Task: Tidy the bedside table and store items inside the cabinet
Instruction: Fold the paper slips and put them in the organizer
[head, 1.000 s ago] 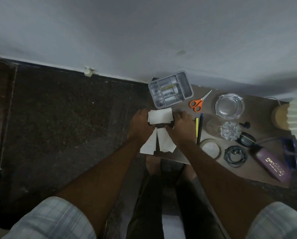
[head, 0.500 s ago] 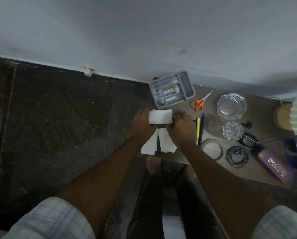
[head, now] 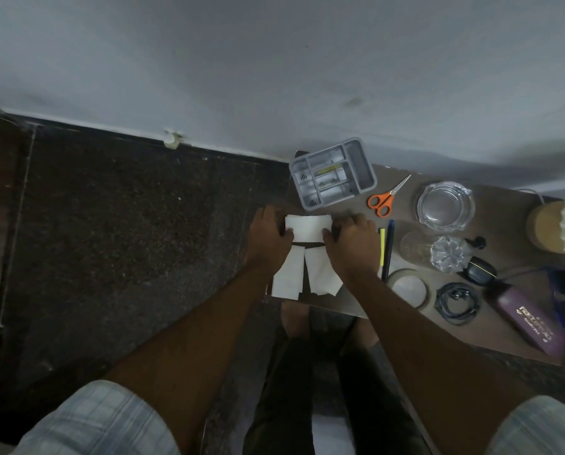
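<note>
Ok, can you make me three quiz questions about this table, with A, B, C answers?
1. Where are the scissors? A) between the grey tray and the glass ashtray B) inside the tray C) on the floor
2. What colour is the long case? A) yellow B) white C) purple
3. What are the left hand and right hand doing? A) cutting B) both holding the white paper C) hanging empty
Answers: A, they lie between those two; C, it looks purple; B, both grip its sides.
</note>
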The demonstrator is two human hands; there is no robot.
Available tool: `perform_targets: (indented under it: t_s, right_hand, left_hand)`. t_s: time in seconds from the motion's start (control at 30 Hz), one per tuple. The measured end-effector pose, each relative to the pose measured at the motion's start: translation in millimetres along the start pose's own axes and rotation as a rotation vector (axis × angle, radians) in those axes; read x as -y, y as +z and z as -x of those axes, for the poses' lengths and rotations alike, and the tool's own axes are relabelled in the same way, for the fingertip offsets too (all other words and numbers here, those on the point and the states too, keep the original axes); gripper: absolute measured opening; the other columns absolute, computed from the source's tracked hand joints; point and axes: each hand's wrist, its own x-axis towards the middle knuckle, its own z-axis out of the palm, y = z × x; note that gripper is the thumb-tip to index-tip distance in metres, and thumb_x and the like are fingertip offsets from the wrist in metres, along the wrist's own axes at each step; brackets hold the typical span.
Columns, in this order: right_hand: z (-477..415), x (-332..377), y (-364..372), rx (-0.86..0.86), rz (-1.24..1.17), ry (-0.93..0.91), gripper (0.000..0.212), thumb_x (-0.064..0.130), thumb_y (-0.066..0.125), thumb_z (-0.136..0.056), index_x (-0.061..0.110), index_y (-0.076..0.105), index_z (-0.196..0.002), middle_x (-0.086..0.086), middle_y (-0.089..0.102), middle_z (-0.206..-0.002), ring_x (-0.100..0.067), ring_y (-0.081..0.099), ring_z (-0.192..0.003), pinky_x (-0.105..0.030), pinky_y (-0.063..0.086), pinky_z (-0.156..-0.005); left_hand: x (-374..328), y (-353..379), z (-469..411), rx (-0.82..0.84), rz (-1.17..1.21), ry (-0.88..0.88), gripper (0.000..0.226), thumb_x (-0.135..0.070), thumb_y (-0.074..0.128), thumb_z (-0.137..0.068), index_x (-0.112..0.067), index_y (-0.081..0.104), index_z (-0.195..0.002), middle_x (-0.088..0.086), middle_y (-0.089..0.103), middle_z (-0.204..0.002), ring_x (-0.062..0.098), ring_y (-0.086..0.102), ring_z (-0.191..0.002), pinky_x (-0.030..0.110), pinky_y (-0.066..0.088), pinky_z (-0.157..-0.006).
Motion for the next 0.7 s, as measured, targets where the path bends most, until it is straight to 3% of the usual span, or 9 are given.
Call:
perform_targets:
  t_s: [0.2,0.37,0.47,0.53,0.6,0.7]
  right_hand:
    - [-8.0,5.6,2.9,0.009,0.068,0.02,0.029,0.039,0.061,-0.093,0.014,0.072,-0.102,-0.007,0.069,-0.102,-0.026,0.059,-0.098,-0.04,0.05,-0.087]
    - [-9.4,16.0,9.2,-0.006,0.022,0.005,0.025,0.039,0.064,-0.092,0.016,0.072,-0.098,-0.006,0.07,-0.098,-0.024,0.059,-0.096,-0.041,0.051,-0.088]
    - [-9.7,20.3,12.1,-0.009,0.031,0.002,0.026,0.04,0.064,-0.091,0.017,0.073,-0.097,-0.005,0.07,-0.098,-0.024,0.06,-0.096,-0.039,0.05,-0.086]
    - [-10.7,22.9,12.2,-0.012,0.04,0.007,0.026,0.041,0.065,-0.09,0.017,0.074,-0.096,-0.006,0.071,-0.096,-0.026,0.06,-0.095,-0.038,0.051,-0.084]
    - [-11.5,24.3,11.3,-0.009,0.046,0.014,0.026,0.041,0.066,-0.09,0.017,0.075,-0.095,-0.006,0.071,-0.096,-0.027,0.06,-0.095,-0.038,0.051,-0.083]
    - [-11.3,22.7,9.6,-0.015,0.013,0.0,0.025,0.041,0.067,-0.089,0.018,0.075,-0.095,-0.005,0.071,-0.096,-0.025,0.06,-0.095,-0.037,0.05,-0.084]
  left_hand:
    - [6.9,-3.9,-0.9,-0.001,0.12,-0.158,0.047,-0.018,0.071,-0.088,-0.006,0.057,-0.131,0.013,0.06,-0.129,0.026,0.058,-0.119,0.04,0.05,-0.101]
    - [11.2,-2.7,-6.9,0.092,0.243,-0.326,0.049,-0.025,0.071,-0.091,-0.008,0.057,-0.135,0.012,0.064,-0.132,0.027,0.064,-0.116,0.042,0.055,-0.096]
    - [16.3,-1.7,-11.8,0.115,0.429,-0.447,0.04,-0.02,0.071,-0.092,-0.006,0.064,-0.128,0.013,0.069,-0.125,0.019,0.069,-0.094,0.024,0.055,-0.069]
    - [20.4,-1.6,-14.0,0.107,0.486,-0.474,0.032,-0.016,0.072,-0.09,-0.005,0.068,-0.12,0.012,0.071,-0.119,0.012,0.067,-0.082,0.018,0.051,-0.061]
    - [24.2,-2.0,-16.7,0.092,0.493,-0.474,0.021,-0.012,0.073,-0.089,-0.006,0.071,-0.109,0.012,0.072,-0.111,0.013,0.068,-0.08,0.022,0.054,-0.063]
    - [26.7,-4.8,-19.6,0.091,0.489,-0.459,0.007,-0.009,0.074,-0.087,-0.014,0.069,-0.087,0.01,0.071,-0.096,0.028,0.072,-0.091,0.042,0.062,-0.078]
